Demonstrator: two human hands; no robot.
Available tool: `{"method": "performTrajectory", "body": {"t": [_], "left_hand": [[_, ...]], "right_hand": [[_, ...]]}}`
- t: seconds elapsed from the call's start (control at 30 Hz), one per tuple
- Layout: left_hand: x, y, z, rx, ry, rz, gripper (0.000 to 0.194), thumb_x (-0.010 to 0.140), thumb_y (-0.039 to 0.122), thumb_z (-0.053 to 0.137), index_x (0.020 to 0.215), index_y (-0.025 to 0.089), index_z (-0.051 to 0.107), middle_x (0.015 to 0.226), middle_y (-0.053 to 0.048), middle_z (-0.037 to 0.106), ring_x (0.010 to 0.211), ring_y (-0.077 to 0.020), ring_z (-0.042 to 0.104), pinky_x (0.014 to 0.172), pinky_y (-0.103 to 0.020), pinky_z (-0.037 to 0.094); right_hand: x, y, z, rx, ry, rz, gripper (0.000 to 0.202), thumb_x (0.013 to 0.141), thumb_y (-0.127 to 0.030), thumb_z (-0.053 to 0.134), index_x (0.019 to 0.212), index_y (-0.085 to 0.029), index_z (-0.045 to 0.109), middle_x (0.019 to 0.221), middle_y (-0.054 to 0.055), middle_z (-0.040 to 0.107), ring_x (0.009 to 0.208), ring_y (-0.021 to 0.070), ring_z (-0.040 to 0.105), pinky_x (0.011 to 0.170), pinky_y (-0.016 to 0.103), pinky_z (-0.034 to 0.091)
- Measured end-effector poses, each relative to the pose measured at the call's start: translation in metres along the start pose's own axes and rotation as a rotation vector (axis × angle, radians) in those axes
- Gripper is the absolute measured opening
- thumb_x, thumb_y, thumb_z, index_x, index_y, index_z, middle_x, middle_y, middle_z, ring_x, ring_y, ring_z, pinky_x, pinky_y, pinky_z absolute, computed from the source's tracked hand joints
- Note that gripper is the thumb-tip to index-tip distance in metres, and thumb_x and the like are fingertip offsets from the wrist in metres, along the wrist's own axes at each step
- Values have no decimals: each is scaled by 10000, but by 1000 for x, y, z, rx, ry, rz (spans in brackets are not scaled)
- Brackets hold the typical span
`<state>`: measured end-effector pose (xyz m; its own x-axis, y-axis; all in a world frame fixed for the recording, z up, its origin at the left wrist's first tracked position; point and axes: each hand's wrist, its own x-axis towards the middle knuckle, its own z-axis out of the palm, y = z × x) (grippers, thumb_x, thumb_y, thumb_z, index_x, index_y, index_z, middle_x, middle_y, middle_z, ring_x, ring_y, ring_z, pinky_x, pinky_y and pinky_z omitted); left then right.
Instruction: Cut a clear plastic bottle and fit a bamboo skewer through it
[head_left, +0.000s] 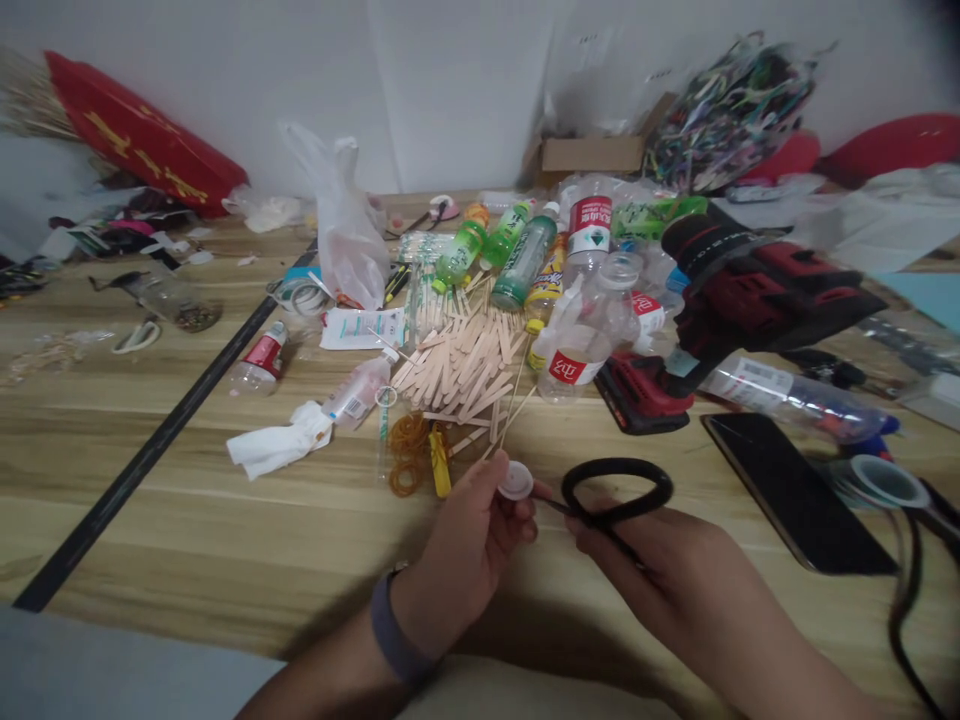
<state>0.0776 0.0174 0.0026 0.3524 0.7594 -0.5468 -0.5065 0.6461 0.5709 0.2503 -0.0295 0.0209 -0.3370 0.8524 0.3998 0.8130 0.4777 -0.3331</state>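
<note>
Near the front of the wooden table, my left hand (469,530) pinches a small white round cap (515,481) between thumb and fingers. My right hand (660,560) is closed on black-handled scissors (616,492), whose blades point left and touch or nearly touch the cap's edge. Just beyond my left hand lie a yellow tool (439,460) and brown rubber bands (407,440). A pile of flat wooden sticks (469,365) spreads behind them.
Plastic bottles (525,262) crowd the back middle. A red and black power drill (750,300) stands right, beside a dark phone (799,490). At left are a small bottle (262,360), white tissue (274,448) and a long black strip (157,450).
</note>
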Motion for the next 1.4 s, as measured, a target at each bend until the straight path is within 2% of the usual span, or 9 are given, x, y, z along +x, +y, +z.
{"method": "performTrajectory", "body": {"t": [0.13,0.23,0.47,0.63,0.77,0.9,1.03,1.1,1.4], "left_hand": [[3,-7,3,0,0,101,502,630,528,881,785,176,558,682,38,588,585,-78,507,550,-218,398],[3,-12,4,25,-6,176,432,687,492,853,760,181,562,681,40,569,597,-78,482,579,-227,394],[0,-13,2,33,-40,167,367,726,445,832,748,182,576,734,8,598,653,-106,523,609,-237,434],[-1,-11,0,-7,-75,127,331,675,352,885,880,176,694,854,-18,673,769,-129,594,755,-257,490],[-1,-10,-2,-51,-107,108,339,641,351,914,870,161,753,842,-13,675,796,-126,594,788,-247,489],[1,-11,-4,-56,-135,106,295,667,341,910,846,156,764,834,-5,667,781,-108,572,778,-227,479],[2,-13,-5,2,-154,113,252,740,372,861,844,171,749,855,-18,674,789,-125,570,796,-254,479],[3,-13,-5,12,-160,121,251,757,389,849,839,178,742,875,-22,681,810,-133,579,814,-263,480],[2,-14,-1,-24,-192,122,294,725,417,867,855,175,764,856,-21,701,810,-133,589,814,-254,485]], "right_hand": [[6,-3,5,-215,13,-20,579,1124,-390,224,690,-229,571,522,3,622,399,176,606,418,326,351],[11,-5,6,-298,57,-33,627,1129,-397,182,682,-222,586,477,0,585,363,174,587,405,338,315],[14,-5,4,-377,59,-73,625,1129,-342,150,680,-231,570,449,-13,554,341,180,565,410,336,303],[16,-5,1,-416,92,-145,556,1124,-261,177,773,-216,606,496,-29,581,381,175,585,465,330,329],[15,-4,-2,-417,74,-180,557,1116,-221,164,786,-221,613,523,-30,590,413,180,592,504,331,342],[12,1,-1,-378,54,-173,579,1129,-294,174,712,-234,572,500,-25,576,384,184,565,492,343,330],[8,7,2,-318,6,-125,588,1132,-370,181,796,-212,637,512,-14,602,406,185,593,493,340,336],[7,8,3,-308,-15,-96,599,1130,-393,192,771,-215,638,512,-9,606,408,188,597,486,346,326],[5,9,3,-315,1,-76,632,1127,-411,193,696,-216,613,490,2,587,396,181,586,480,342,300]]}}
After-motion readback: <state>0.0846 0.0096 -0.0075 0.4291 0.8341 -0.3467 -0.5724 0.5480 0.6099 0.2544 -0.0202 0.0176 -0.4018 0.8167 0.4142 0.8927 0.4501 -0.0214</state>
